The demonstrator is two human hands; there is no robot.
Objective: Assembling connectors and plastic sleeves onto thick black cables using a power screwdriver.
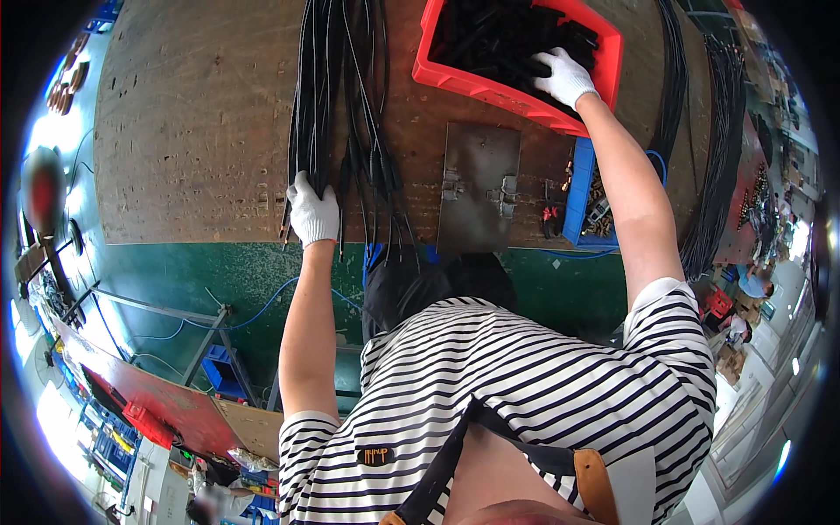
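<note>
My left hand [312, 212], in a white knit glove, is closed around the lower end of a bundle of long black cables [317, 96] near the table's front edge. More black cables [374, 166], with thicker black sections, lie just right of it. Farther off to the right, my right hand [564, 79], also gloved, reaches over the front wall of a red plastic bin [503, 98]. Its fingers are apart among small black parts [490, 39] heaped inside; their tips are partly lost against the dark pile.
A metal plate [479, 188] lies on the worn wooden table [192, 131]. Right of it are red-handled pliers [549, 220] and a blue bin [577, 192] of small metal pieces. Black cable bundles [719, 149] drape at the far right. A metal frame [206, 346] stands at lower left.
</note>
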